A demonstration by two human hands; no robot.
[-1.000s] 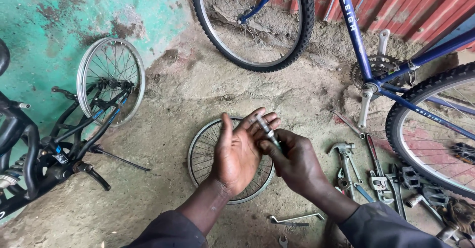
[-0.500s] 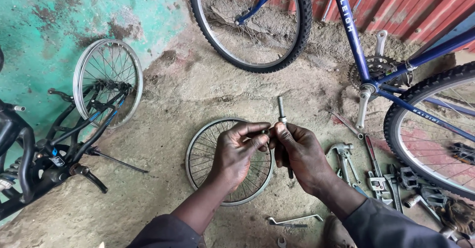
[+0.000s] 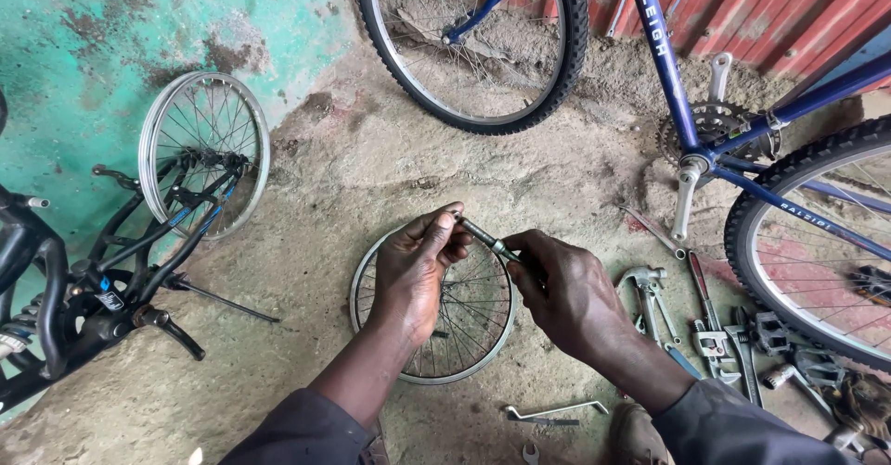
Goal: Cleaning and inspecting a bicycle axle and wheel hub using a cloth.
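A: Both hands are up over the ground, above a bare small wheel rim (image 3: 436, 335) lying flat on the dirt. The left hand (image 3: 413, 275) pinches one end of a thin metal axle rod (image 3: 483, 236) between thumb and fingertips. The right hand (image 3: 571, 293) is closed round the other end, where a small nut or cone sits on the rod.

B: So both grips are shut on the same piece?

A: Yes. The rod bridges the two hands and tilts down toward the right. Which way the fingers are turning, I cannot tell.

B: How would you do it well?

A: My judgement: hold the left end steady and let only the right fingers work the small fitting, keeping it square to the thread so it does not cross. Light pressure, short turns. It is best kept over the rim, so a dropped part lands in plain sight and not in loose dirt.

B: What else is close by?

A: Wrenches and pliers (image 3: 687, 321) lie scattered on the ground just right of the right hand, and a thin spanner (image 3: 555, 414) lies nearer the body. A blue bicycle frame (image 3: 677, 84) stands behind, its front wheel (image 3: 469, 43) against the red corrugated wall. A second loose wheel (image 3: 204, 149) leans at the green wall by a black bicycle (image 3: 65, 289).
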